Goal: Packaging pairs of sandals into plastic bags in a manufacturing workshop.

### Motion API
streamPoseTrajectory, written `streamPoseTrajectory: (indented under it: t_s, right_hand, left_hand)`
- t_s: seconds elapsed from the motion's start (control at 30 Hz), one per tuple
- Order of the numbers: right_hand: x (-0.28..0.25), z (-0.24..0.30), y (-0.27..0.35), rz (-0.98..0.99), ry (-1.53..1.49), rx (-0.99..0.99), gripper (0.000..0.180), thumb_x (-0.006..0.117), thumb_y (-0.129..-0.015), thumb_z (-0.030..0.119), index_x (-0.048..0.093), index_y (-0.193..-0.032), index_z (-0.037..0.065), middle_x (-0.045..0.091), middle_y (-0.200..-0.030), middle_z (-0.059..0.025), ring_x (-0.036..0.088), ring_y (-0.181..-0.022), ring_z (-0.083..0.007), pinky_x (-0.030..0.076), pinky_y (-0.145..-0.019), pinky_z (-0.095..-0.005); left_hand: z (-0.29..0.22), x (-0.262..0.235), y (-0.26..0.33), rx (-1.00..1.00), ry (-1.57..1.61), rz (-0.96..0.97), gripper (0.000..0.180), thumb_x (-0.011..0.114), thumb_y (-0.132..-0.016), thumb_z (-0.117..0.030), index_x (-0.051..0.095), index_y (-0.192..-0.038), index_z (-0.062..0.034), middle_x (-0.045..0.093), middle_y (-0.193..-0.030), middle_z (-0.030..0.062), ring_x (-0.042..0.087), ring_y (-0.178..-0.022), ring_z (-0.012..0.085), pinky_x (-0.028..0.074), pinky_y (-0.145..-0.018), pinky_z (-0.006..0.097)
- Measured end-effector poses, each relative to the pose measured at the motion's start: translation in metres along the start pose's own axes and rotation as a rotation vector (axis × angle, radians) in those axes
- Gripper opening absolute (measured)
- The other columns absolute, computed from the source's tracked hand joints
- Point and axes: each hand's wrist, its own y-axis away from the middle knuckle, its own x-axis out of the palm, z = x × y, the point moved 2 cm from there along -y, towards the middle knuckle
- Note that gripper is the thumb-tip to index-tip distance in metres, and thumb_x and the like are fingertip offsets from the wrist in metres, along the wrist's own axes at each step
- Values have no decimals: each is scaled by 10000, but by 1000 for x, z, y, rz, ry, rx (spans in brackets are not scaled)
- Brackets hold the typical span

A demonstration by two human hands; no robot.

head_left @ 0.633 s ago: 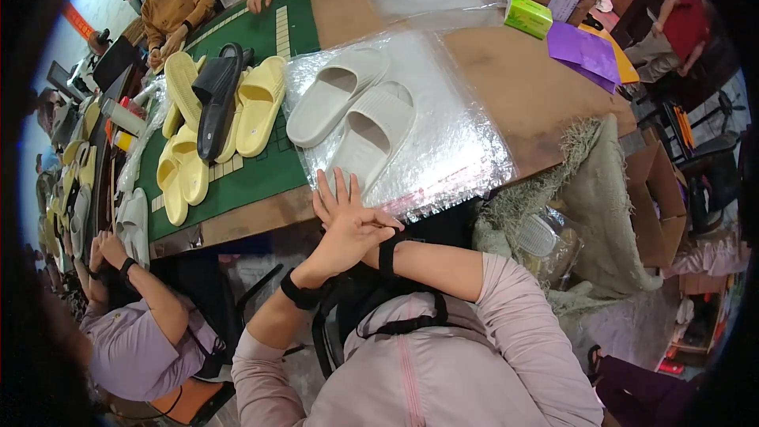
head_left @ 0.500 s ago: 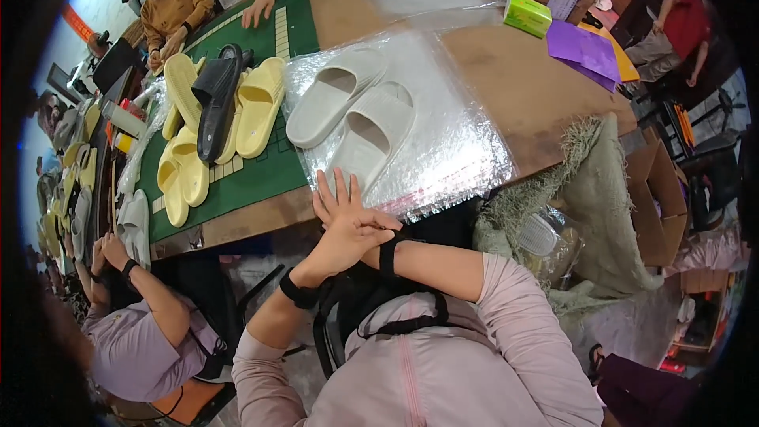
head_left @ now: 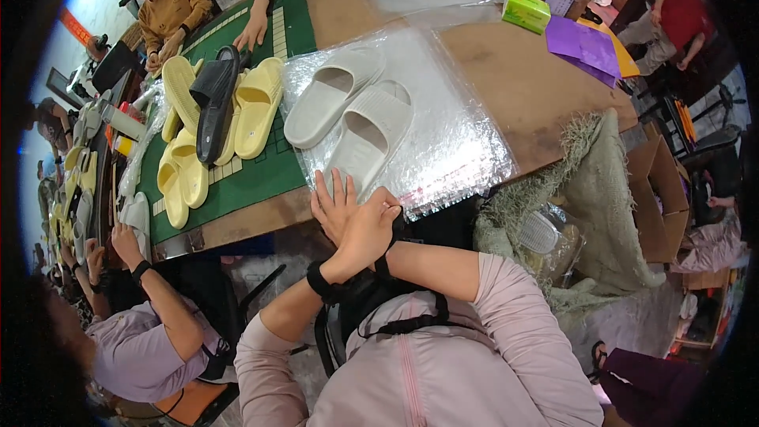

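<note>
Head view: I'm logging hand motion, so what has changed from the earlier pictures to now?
The left hand shifted right and slightly up, across the right hand; over the green mat, a co-worker's hand came nearer the black slipper. The right hand and gray slippers stayed put.

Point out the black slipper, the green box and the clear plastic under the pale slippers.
Black slipper (head_left: 213,88), head view: on its strap.
Green box (head_left: 524,14), head view: on its near side.
Clear plastic (head_left: 449,115), head view: on its bare right-hand part.
</note>
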Motion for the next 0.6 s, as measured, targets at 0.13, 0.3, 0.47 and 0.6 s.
streamPoseTrajectory:
  t_s: [0.13,0.3,0.47,0.6]
  right_hand:
    - [-11,2,-2,20,155,-29,537,479,-868,237,369,-1363,61,187,-1545,-216,220,-1380,-495,195,-1092,-652]
    - [-12,-1,-1,40,18,-26,568,495,-859,245,351,-1375,57,169,-1550,-215,190,-1390,-497,162,-1100,-664]
    - [-2,-16,0,32,31,2,578,499,-858,256,345,-1378,57,153,-1554,-213,169,-1398,-488,152,-1105,-657]
    - [-2,-7,0,16,33,6,588,503,-856,266,339,-1380,57,138,-1558,-211,148,-1406,-479,142,-1110,-651]
  left_hand:
    - [-6,-6,-4,-14,-20,47,113,619,-842,-316,646,-937,-262,440,-1335,357,179,-1414,430,73,-1093,544]
    - [0,-3,-4,-60,-32,158,157,614,-860,-388,648,-963,-274,444,-1348,339,184,-1416,426,61,-1090,547]
    - [28,1,-3,-170,728,508,162,680,-846,-299,693,-988,-222,428,-1416,260,15,-1449,400,25,-1125,521]
    - [38,-15,-1,0,722,705,169,642,-876,-79,689,-1038,-67,597,-1260,103,321,-1372,243,341,-1067,366]
